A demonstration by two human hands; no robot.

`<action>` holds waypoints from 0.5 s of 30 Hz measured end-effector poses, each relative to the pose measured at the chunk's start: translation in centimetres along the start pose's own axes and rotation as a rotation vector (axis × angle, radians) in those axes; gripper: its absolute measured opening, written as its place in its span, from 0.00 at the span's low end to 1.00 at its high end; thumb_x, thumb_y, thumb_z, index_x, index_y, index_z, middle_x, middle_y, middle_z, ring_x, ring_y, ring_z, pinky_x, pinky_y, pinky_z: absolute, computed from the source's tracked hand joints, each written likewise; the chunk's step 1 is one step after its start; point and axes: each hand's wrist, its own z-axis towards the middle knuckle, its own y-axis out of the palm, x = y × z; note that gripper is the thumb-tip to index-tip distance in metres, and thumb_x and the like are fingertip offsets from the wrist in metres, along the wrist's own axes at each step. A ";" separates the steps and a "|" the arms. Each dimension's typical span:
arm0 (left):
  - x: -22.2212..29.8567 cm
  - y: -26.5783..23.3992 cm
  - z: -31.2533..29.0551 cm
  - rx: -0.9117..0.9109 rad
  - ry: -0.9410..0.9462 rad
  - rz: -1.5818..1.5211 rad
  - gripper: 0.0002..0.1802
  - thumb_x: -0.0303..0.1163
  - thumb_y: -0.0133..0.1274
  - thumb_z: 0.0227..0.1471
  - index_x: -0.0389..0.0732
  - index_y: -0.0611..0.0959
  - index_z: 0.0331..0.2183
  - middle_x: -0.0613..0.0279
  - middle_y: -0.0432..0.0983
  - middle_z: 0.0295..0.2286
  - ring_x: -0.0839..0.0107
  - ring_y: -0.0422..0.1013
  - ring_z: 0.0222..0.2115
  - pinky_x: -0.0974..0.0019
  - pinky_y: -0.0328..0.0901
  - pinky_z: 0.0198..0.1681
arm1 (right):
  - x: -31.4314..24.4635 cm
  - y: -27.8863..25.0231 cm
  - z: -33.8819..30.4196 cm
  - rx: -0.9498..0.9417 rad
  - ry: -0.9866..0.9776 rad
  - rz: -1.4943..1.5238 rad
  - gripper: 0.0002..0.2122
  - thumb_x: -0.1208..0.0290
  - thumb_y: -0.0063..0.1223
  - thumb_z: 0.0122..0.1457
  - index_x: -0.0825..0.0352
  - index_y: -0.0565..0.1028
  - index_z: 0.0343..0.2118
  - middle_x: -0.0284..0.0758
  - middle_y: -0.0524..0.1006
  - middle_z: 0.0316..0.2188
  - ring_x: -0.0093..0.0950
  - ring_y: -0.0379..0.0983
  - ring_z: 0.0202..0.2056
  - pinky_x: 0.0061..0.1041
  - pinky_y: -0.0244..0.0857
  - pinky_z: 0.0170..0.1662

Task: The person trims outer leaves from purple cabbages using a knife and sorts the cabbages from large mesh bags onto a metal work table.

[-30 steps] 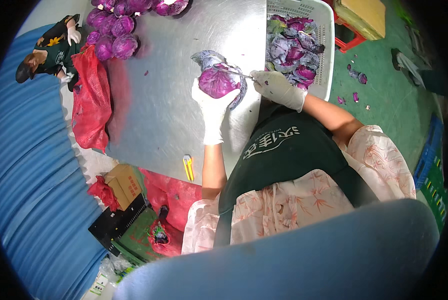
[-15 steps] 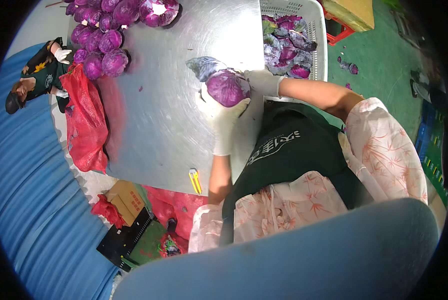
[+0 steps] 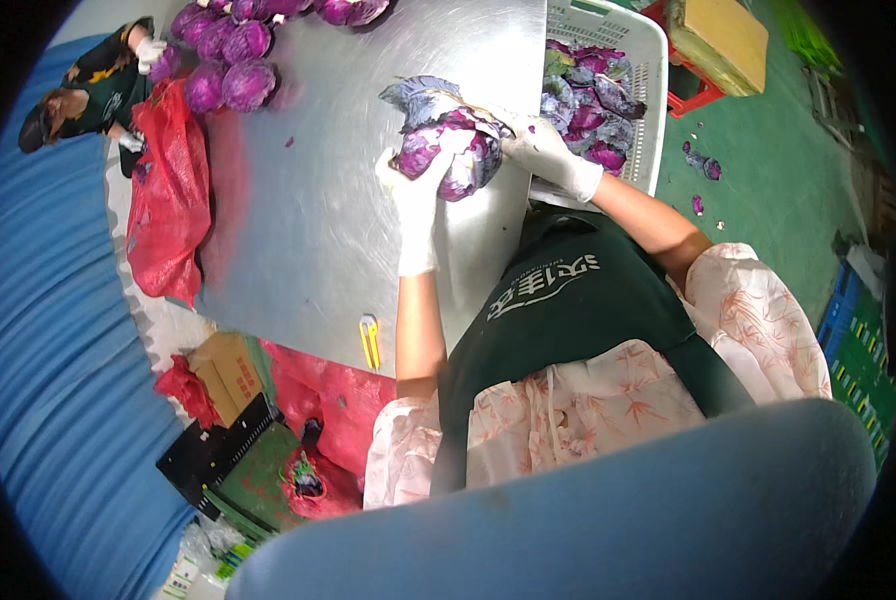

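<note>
A red cabbage (image 3: 475, 170) is held over the near right part of the metal table, with ragged pale and purple layers showing on top. My gloved left hand (image 3: 415, 196) cups it from the left and below, thumb laid across it. At its right side, my gloved right hand (image 3: 551, 158) pinches the edge of an outer leaf; those fingertips are partly hidden. A loose bluish-purple outer leaf (image 3: 423, 95) sticks out on the cabbage's far side. Nearer me, a yellow utility knife (image 3: 370, 342) lies on the table by its front edge.
Several cabbages (image 3: 246, 85) sit at the table's far left, beside a red mesh sack (image 3: 173, 200) and a co-worker (image 3: 93, 95) touching a cabbage. A white crate (image 3: 651, 110) of trimmed leaves stands right of the table, near a yellow-topped red stool (image 3: 718, 45). Leaf scraps dot the green floor.
The cabbage has turned in my hands, from a smooth purple face to a ragged, pale-streaked one. My right hand has shifted its fingers at the leaf edge. The whole view has shifted slightly.
</note>
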 end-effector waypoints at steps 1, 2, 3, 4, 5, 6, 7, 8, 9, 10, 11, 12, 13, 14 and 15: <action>-0.1 0.5 0.3 0.093 -0.024 0.164 0.52 0.35 0.70 0.34 0.31 0.56 0.54 0.47 0.58 0.50 0.59 0.62 0.49 0.59 0.61 0.53 | -0.4 -0.5 -0.2 -0.040 0.178 0.085 0.25 0.79 0.45 0.53 0.67 0.64 0.57 0.38 0.76 0.38 0.17 0.70 0.32 0.21 0.68 0.36; -0.1 0.3 -0.1 0.030 -0.144 -0.233 0.50 0.34 0.70 0.34 0.31 0.58 0.54 0.48 0.60 0.49 0.58 0.63 0.49 0.57 0.62 0.53 | -0.4 -1.1 -0.6 -0.081 0.356 0.170 0.26 0.79 0.46 0.53 0.66 0.64 0.57 0.37 0.76 0.39 0.17 0.71 0.33 0.21 0.68 0.37; -0.4 -0.3 -0.3 -0.010 -0.161 -0.297 0.50 0.34 0.70 0.33 0.32 0.59 0.53 0.47 0.61 0.48 0.59 0.64 0.48 0.58 0.62 0.52 | -0.5 -1.7 -1.1 -0.123 0.535 0.253 0.26 0.79 0.46 0.52 0.65 0.63 0.58 0.36 0.76 0.40 0.17 0.71 0.33 0.21 0.68 0.37; -1.1 -1.2 0.1 -0.056 -0.175 -0.364 0.49 0.33 0.71 0.32 0.32 0.60 0.53 0.47 0.62 0.48 0.60 0.64 0.48 0.58 0.62 0.52 | -0.3 -2.9 -0.9 -0.024 0.524 0.199 0.29 0.79 0.46 0.52 0.62 0.61 0.60 0.35 0.76 0.41 0.17 0.71 0.30 0.20 0.68 0.36; -2.0 -1.9 0.2 -0.103 -0.192 -0.431 0.48 0.33 0.71 0.32 0.32 0.61 0.52 0.46 0.63 0.47 0.61 0.64 0.48 0.58 0.63 0.51 | 0.4 -4.7 -1.4 0.061 0.453 0.192 0.29 0.79 0.48 0.52 0.61 0.60 0.61 0.34 0.75 0.39 0.16 0.71 0.28 0.18 0.67 0.32; -2.9 -2.0 -0.2 -0.009 -0.224 -0.415 0.49 0.33 0.71 0.33 0.34 0.60 0.53 0.47 0.63 0.48 0.60 0.64 0.48 0.57 0.61 0.53 | 1.0 -6.5 -1.9 0.149 0.385 0.177 0.30 0.78 0.50 0.52 0.60 0.60 0.61 0.32 0.74 0.37 0.15 0.70 0.25 0.17 0.66 0.28; -3.2 -2.4 -0.6 -0.013 -0.205 -0.426 0.50 0.33 0.70 0.33 0.34 0.59 0.54 0.47 0.63 0.48 0.59 0.63 0.49 0.56 0.61 0.53 | 0.2 -8.8 -2.3 0.126 0.524 0.290 0.30 0.77 0.51 0.53 0.58 0.59 0.61 0.31 0.73 0.36 0.13 0.68 0.23 0.14 0.63 0.24; -3.1 -2.4 -0.7 -0.033 -0.182 -0.443 0.50 0.32 0.70 0.33 0.34 0.58 0.54 0.47 0.62 0.49 0.59 0.63 0.50 0.56 0.60 0.54 | 3.2 -10.7 -3.2 0.074 0.573 0.326 0.30 0.75 0.51 0.55 0.56 0.59 0.62 0.29 0.72 0.34 0.12 0.67 0.21 0.11 0.59 0.21; -3.0 -2.2 -0.9 -0.056 -0.163 -0.460 0.51 0.32 0.70 0.33 0.34 0.58 0.55 0.47 0.62 0.49 0.59 0.62 0.50 0.55 0.60 0.54 | 6.4 -12.3 -4.3 0.026 0.721 0.342 0.29 0.73 0.52 0.56 0.56 0.58 0.62 0.28 0.72 0.38 0.15 0.67 0.23 0.12 0.60 0.22; -3.0 -2.2 -1.4 -0.036 -0.173 -0.485 0.55 0.34 0.71 0.32 0.35 0.55 0.57 0.48 0.61 0.50 0.59 0.61 0.52 0.55 0.58 0.56 | 5.0 -13.1 -4.5 0.100 0.597 0.042 0.26 0.66 0.51 0.58 0.58 0.61 0.60 0.31 0.75 0.44 0.23 0.73 0.29 0.19 0.66 0.27; -3.0 -1.7 -1.6 0.000 -0.092 -0.334 0.56 0.34 0.71 0.32 0.35 0.54 0.57 0.47 0.61 0.51 0.58 0.60 0.52 0.55 0.58 0.56 | 6.8 -14.2 -5.1 0.093 0.323 -0.463 0.25 0.59 0.50 0.57 0.59 0.64 0.58 0.41 0.79 0.40 0.36 0.76 0.40 0.30 0.70 0.38; -3.0 -1.1 -2.0 0.038 -0.012 -0.183 0.57 0.35 0.72 0.31 0.34 0.53 0.57 0.47 0.60 0.51 0.58 0.60 0.52 0.55 0.58 0.56 | 8.3 -15.3 -5.9 -0.005 0.503 -0.576 0.23 0.58 0.48 0.58 0.61 0.67 0.56 0.43 0.77 0.41 0.38 0.74 0.43 0.32 0.67 0.43; -3.2 -0.6 -2.3 0.089 0.067 -0.030 0.58 0.35 0.72 0.30 0.34 0.53 0.57 0.47 0.60 0.51 0.58 0.60 0.52 0.55 0.58 0.56 | 7.0 -15.8 -5.6 -0.115 0.673 -0.683 0.22 0.58 0.46 0.58 0.63 0.69 0.53 0.45 0.76 0.42 0.40 0.73 0.46 0.34 0.65 0.48; -1.1 0.4 -2.9 0.023 0.045 -0.198 0.66 0.39 0.74 0.26 0.30 0.48 0.58 0.45 0.55 0.53 0.58 0.59 0.53 0.56 0.56 0.58 | 6.3 -15.2 -5.9 -0.083 0.658 -0.653 0.20 0.59 0.46 0.58 0.63 0.71 0.51 0.45 0.76 0.43 0.40 0.72 0.46 0.34 0.64 0.50; 0.6 1.0 -3.2 0.014 0.017 -0.152 0.67 0.40 0.75 0.25 0.30 0.48 0.58 0.45 0.55 0.53 0.57 0.58 0.54 0.56 0.56 0.58 | 5.6 -14.3 -5.8 -0.052 0.643 -0.624 0.19 0.60 0.45 0.58 0.64 0.73 0.48 0.45 0.76 0.43 0.40 0.72 0.46 0.33 0.64 0.51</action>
